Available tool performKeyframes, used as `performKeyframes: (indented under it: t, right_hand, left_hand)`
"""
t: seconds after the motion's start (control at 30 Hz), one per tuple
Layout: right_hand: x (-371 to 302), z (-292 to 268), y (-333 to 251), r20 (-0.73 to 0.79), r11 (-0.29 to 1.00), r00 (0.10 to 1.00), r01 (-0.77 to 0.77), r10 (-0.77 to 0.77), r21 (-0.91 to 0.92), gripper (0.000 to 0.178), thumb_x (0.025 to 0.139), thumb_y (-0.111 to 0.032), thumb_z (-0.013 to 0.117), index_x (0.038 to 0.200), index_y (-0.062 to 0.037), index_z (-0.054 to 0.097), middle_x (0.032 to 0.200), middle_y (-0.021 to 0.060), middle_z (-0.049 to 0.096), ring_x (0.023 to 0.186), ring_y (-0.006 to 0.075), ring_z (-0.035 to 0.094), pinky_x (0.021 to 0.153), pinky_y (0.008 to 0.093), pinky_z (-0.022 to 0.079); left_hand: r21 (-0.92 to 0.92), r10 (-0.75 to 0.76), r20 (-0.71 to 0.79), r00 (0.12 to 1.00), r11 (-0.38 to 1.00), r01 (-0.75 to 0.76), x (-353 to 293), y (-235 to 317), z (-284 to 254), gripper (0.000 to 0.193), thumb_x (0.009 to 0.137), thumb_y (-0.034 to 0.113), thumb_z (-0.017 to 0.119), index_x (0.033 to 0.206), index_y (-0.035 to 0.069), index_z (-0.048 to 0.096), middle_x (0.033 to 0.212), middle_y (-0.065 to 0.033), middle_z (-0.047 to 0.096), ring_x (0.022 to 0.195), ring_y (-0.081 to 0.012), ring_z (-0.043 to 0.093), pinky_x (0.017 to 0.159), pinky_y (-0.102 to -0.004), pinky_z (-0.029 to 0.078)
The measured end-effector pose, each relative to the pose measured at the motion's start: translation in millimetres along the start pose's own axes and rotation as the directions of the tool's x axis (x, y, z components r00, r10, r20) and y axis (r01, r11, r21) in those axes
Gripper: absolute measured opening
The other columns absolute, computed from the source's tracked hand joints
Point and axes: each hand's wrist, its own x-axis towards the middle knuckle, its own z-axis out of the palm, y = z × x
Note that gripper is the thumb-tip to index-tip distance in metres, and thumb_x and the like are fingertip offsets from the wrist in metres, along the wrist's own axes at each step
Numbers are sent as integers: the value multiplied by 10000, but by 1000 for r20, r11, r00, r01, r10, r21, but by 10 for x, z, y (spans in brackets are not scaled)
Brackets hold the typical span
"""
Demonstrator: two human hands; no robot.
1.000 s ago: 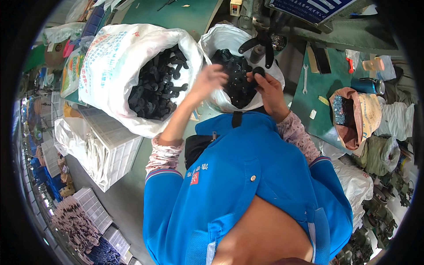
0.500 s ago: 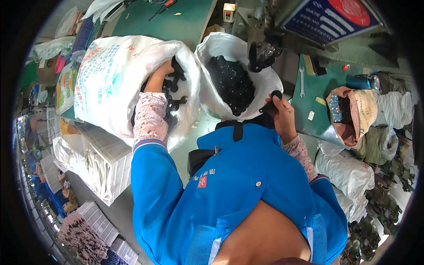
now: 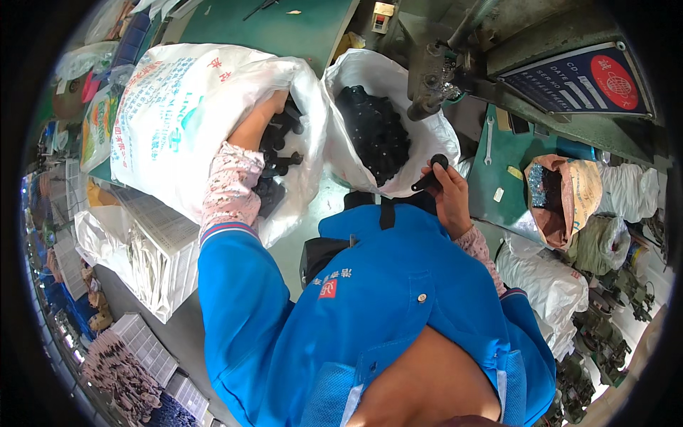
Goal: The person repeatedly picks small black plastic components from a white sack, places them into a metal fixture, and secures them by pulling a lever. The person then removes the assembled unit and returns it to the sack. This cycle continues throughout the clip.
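My left hand (image 3: 269, 112) reaches deep into a large white woven sack (image 3: 174, 117) lying open toward me. Its fingers are hidden behind the sack's rim and the loose black parts (image 3: 281, 146) inside. My right hand (image 3: 452, 199) is closed on a small black part with a round end and a flat arm (image 3: 430, 175). That part is held just beside the rim of a second white sack (image 3: 435, 135). Many similar black parts (image 3: 370, 135) fill this second sack.
A metal machine (image 3: 430, 82) with a blue label plate (image 3: 583, 82) stands beyond the second sack. To the right, a green tabletop (image 3: 491, 185) carries a wrench (image 3: 489, 141) and a brown paper sack (image 3: 569, 203). A white crate (image 3: 160, 235) stands at the left.
The whole view has shifted, bringing more of the machine and its label plate into sight. My left hand stays in the sack. My right hand still holds the black part, now turned slightly.
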Motion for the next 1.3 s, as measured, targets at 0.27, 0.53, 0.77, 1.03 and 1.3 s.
performKeyframes:
  t: [0.27, 0.53, 0.77, 1.03, 1.3]
  right_hand:
    - [62, 90, 15, 27, 999, 999, 16, -17, 42, 228, 920, -210, 570, 1043, -22, 607, 907, 52, 642, 824, 127, 606, 724, 275, 510]
    - [41, 117, 96, 84, 1000, 996, 4, -7, 31, 249, 913, -218, 583, 1061, -19, 604, 922, 64, 655, 815, 123, 608, 715, 270, 502]
    - [24, 110, 128, 89, 1000, 996, 7, -9, 28, 244, 912, -222, 584, 1059, -29, 610, 921, 61, 658, 820, 124, 614, 718, 264, 496]
    - [14, 31, 187, 80, 1000, 997, 2, -4, 21, 232, 916, -216, 576, 1052, -31, 611, 922, 59, 659, 816, 120, 617, 715, 266, 501]
    - [19, 82, 204, 122, 999, 992, -15, 10, 43, 223, 913, -210, 581, 1048, -35, 612, 912, 52, 651, 832, 125, 613, 728, 275, 507]
  left_hand:
    - [-183, -41, 105, 994, 981, 60, -210, 99, -37, 1032, 511, 230, 818, 1396, 142, 294, 1429, -281, 199, 1313, -427, 272, 1018, -480, 370]
    - [-7, -109, -1, 994, 994, 109, -335, 400, 153, 844, 581, 185, 803, 1319, 199, 393, 1431, -235, 228, 1301, -510, 230, 818, -618, 482]
    - [123, -87, -115, 990, 987, 101, -283, 483, 388, 638, 645, 163, 738, 1231, 224, 493, 1405, -220, 286, 1291, -503, 260, 702, -573, 541]
    - [67, -44, -203, 978, 996, 58, -576, 505, 307, 469, 724, 173, 665, 1176, 216, 549, 1342, -181, 368, 1253, -437, 341, 728, -568, 525]
    - [-208, -145, -412, 900, 976, 62, -795, 546, 458, 363, 664, 95, 668, 1002, 76, 536, 1122, -116, 560, 1079, -327, 499, 713, -455, 523]
